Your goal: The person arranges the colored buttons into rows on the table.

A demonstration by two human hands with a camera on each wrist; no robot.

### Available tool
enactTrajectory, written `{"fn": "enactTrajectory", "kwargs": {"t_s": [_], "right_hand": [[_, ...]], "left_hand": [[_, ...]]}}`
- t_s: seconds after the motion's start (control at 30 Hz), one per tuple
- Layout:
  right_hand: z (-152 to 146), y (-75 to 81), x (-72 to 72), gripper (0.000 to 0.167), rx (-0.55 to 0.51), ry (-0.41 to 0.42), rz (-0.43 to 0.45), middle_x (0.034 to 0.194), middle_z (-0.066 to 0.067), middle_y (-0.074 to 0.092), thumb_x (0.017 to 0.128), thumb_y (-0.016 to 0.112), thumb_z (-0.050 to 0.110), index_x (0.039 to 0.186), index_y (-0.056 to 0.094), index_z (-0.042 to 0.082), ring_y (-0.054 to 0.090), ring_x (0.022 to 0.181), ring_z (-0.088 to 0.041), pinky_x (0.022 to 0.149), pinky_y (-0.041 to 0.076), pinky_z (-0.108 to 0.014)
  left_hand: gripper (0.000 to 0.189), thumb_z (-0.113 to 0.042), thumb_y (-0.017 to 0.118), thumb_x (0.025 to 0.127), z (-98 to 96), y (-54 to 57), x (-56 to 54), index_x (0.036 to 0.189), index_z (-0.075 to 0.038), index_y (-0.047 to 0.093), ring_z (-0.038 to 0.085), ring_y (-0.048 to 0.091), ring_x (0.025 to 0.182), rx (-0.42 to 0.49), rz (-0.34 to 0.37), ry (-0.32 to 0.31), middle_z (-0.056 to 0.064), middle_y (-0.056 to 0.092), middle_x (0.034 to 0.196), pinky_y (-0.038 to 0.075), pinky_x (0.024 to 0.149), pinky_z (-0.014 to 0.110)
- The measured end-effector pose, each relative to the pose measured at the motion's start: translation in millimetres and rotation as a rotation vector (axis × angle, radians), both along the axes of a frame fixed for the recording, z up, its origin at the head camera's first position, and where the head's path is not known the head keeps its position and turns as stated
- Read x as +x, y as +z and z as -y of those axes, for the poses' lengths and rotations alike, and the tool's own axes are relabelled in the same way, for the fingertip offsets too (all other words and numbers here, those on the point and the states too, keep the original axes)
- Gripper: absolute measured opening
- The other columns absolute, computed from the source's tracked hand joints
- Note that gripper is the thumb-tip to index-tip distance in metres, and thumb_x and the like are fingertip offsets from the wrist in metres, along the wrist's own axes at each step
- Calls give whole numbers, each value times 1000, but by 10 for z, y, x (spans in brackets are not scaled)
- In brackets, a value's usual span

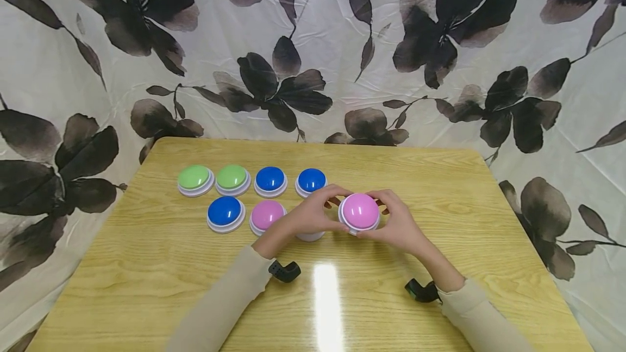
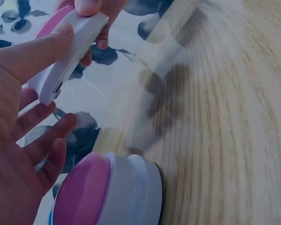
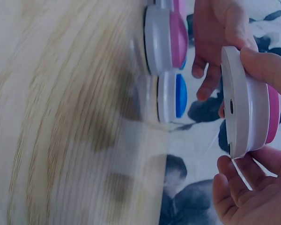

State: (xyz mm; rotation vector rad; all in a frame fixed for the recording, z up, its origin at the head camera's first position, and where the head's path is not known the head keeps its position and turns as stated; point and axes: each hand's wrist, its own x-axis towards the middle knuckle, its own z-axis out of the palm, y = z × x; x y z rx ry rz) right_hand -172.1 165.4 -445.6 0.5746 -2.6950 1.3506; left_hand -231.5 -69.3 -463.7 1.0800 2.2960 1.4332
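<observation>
Both hands hold a push button with a pink dome and white base (image 1: 361, 211) above the table, its dome facing up toward the head camera. My left hand (image 1: 310, 213) grips its left side, thumb on the white base in the left wrist view. On the opposite side my right hand (image 1: 398, 227) grips the rim between thumb and fingers. Under the left wrist sits another button (image 1: 310, 237), mostly covered in the head view; the left wrist view shows a pink-domed button (image 2: 84, 192) just below that hand.
A back row on the wooden table (image 1: 440, 189) has two green buttons (image 1: 193, 177) and two blue buttons (image 1: 270, 179). In the front row stand a blue button (image 1: 225, 212) and a pink button (image 1: 267, 214). Floral cloth (image 1: 205, 58) hangs behind the table.
</observation>
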Motion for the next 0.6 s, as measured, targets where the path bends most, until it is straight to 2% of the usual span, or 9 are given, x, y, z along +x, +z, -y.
{"fn": "enactTrajectory", "kwargs": {"t_s": [0.17, 0.37, 0.6], "right_hand": [[121, -5, 2, 79, 4, 22, -14, 116, 1, 55, 58, 95, 33, 126, 59, 15, 51, 104, -16, 81, 47, -42], [269, -11, 0, 79, 1, 48, -12, 118, 2, 55, 59, 95, 35, 126, 58, 15, 50, 105, -16, 83, 47, -43], [464, -17, -1, 79, -17, 52, -5, 119, 1, 54, 58, 95, 34, 126, 59, 16, 46, 113, -24, 85, 45, -49]], "left_hand": [[71, -23, 90, 70, 134, 16, 62, 133, -15, 57, 16, 58, 107, 35, 10, 7, -4, 56, 126, 50, 86, 40], [72, -28, 89, 71, 308, 19, 135, 134, -18, 56, 16, 57, 106, 28, 6, 31, -6, 56, 123, 49, 91, 36], [72, -28, 90, 70, 502, 1, 172, 133, -18, 57, 14, 56, 105, 15, -15, 74, -8, 57, 122, 50, 89, 33]]}}
